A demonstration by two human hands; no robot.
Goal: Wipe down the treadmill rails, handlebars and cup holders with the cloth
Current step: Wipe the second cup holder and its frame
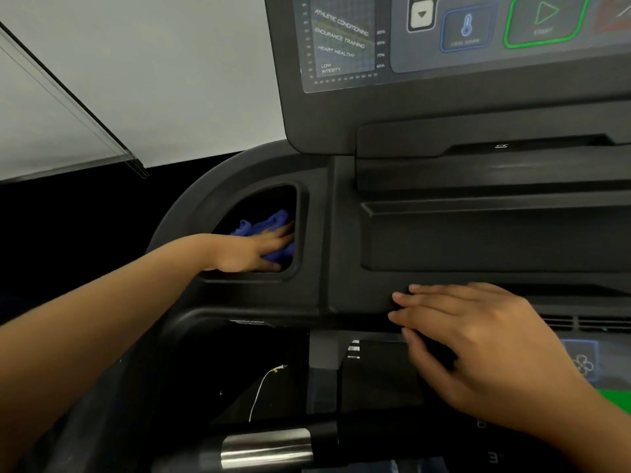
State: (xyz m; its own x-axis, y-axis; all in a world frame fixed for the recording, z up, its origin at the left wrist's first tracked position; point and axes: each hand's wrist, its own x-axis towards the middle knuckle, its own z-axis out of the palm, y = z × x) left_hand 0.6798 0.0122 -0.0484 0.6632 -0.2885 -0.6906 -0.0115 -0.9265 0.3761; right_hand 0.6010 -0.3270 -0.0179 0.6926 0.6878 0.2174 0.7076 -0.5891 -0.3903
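A crumpled blue cloth (pixel 269 222) lies inside the left cup holder (pixel 300 213), a dark recess in the black treadmill console. My left hand (pixel 254 249) reaches into that recess and presses the cloth down with straight fingers. Part of the cloth is hidden under the hand. My right hand (pixel 478 339) rests with straight fingers on the console's lower front edge (pixel 358 302), right of the cup holder, holding nothing. A handlebar with a chrome grip sensor (pixel 266 450) crosses the bottom of the view.
The display panel (pixel 444 39) with a heart-rate chart and a green start button stands above the console. A long shallow tray (pixel 495 240) runs across the console's middle. A white safety cord (pixel 263 390) hangs below. A pale wall and glass pane are at the left.
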